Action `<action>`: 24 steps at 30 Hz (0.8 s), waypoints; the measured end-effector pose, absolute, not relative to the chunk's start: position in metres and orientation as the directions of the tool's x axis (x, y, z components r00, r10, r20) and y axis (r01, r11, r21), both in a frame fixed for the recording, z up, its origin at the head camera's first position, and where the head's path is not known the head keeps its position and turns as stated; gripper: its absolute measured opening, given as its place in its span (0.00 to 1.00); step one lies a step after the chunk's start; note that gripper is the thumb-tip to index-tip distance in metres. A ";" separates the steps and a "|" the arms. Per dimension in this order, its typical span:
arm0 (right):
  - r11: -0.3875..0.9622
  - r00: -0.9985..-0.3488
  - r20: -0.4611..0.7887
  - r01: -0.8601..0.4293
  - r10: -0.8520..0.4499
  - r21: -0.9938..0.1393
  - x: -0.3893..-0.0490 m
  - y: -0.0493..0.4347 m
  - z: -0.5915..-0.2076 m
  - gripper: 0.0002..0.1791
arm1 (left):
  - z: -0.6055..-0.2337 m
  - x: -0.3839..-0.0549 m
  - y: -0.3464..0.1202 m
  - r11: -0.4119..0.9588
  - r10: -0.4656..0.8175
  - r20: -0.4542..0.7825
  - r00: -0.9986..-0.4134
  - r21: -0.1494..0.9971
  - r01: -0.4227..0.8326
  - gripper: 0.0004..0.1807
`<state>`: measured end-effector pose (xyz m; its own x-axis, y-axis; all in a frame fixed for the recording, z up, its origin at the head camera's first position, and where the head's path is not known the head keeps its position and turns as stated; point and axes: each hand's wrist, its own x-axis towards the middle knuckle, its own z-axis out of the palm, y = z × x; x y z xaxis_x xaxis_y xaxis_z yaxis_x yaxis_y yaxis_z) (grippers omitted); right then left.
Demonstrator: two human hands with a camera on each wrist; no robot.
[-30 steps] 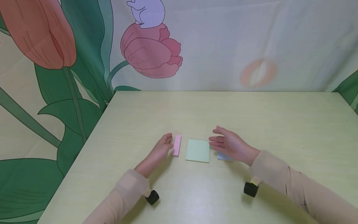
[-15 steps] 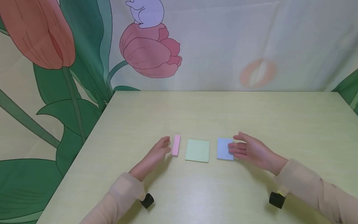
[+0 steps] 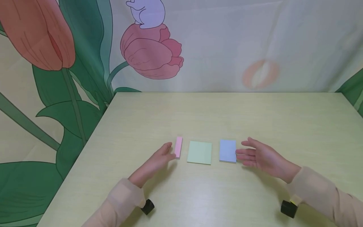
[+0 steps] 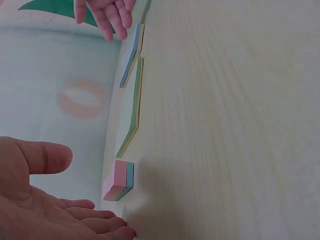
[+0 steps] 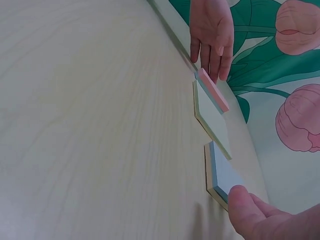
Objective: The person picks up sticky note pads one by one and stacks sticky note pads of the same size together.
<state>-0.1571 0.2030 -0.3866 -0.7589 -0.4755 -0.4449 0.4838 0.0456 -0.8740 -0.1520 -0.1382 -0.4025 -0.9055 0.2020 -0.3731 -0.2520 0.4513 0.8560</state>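
Note:
Three sticky note pads lie in a row on the table. On the left is a narrow pink pad [image 3: 178, 147], whose lower layer looks blue in the left wrist view. A square pale green pad [image 3: 199, 152] lies in the middle, and a blue rectangular pad [image 3: 227, 151] on the right. My left hand [image 3: 153, 163] is beside the pink pad, fingers extended and thumb near its lower end; whether it touches is unclear. My right hand [image 3: 266, 160] is at the blue pad's right edge with straight, spread fingers and holds nothing.
The pale wooden table [image 3: 198, 192] ends at a printed curtain [image 3: 215, 47] with tulips and a white animal. Small black cameras [image 3: 289, 208] hang at both wrists, near the tabletop.
My right hand has moved right and nearer to me, off the blue pad, which now shows fully. My left hand has shifted slightly left and nearer to me. The pads lie as before.

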 end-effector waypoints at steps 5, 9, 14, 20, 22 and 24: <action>0.047 -0.763 -0.443 0.480 -0.471 -0.876 -0.155 0.205 -0.388 0.41 | -0.402 -0.149 -0.138 0.462 0.208 -0.367 -0.907 0.854 -0.240 0.34; 0.038 -0.764 -0.441 0.482 -0.471 -0.876 -0.155 0.206 -0.391 0.41 | -0.401 -0.148 -0.137 0.480 0.206 -0.361 -0.909 0.847 -0.228 0.34; 0.020 -0.766 -0.433 0.483 -0.476 -0.876 -0.154 0.208 -0.394 0.40 | -0.401 -0.147 -0.135 0.503 0.199 -0.360 -0.912 0.836 -0.220 0.34; 0.023 -0.781 -0.403 0.448 -0.477 -0.894 -0.154 0.208 -0.390 0.40 | -0.393 -0.141 -0.136 0.623 0.249 -0.271 -0.930 0.780 -0.061 0.35; 0.051 -0.799 -0.390 0.414 -0.458 -0.909 -0.154 0.208 -0.385 0.40 | -0.388 -0.139 -0.137 0.686 0.296 -0.201 -0.934 0.725 0.061 0.35; 0.090 -0.824 -0.356 0.354 -0.440 -0.931 -0.154 0.208 -0.379 0.39 | -0.382 -0.137 -0.138 0.740 0.350 -0.130 -0.928 0.645 0.189 0.36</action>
